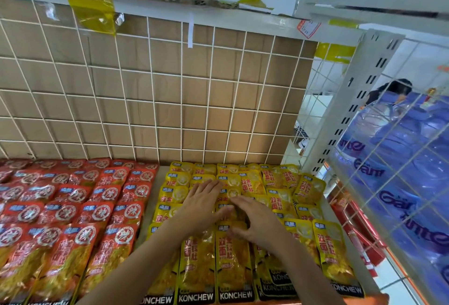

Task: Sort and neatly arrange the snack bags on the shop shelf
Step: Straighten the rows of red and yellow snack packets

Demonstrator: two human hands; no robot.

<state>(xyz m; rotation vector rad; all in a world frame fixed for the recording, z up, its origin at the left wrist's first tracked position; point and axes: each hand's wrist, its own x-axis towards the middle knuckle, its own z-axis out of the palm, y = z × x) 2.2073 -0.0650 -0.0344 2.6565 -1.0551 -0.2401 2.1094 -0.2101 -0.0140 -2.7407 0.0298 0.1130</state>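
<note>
Yellow snack bags [281, 197] lie in overlapping rows on the right half of the shelf [151, 197]. Red snack bags [73, 207] fill the left half in similar rows. My left hand [201, 197] lies flat with straight fingers on the yellow bags in the middle rows. My right hand [255, 222] rests beside it, fingers bent slightly over a yellow bag [233, 256]; its thumb touches the bag's top edge. Whether the right hand pinches a bag cannot be told.
A white wire grid with brown cardboard behind [158, 90] backs the shelf. A bare strip of shelf separates red and yellow bags. A white upright post [352, 100] and wire side panel stand right, with blue-wrapped water bottles [401, 163] beyond.
</note>
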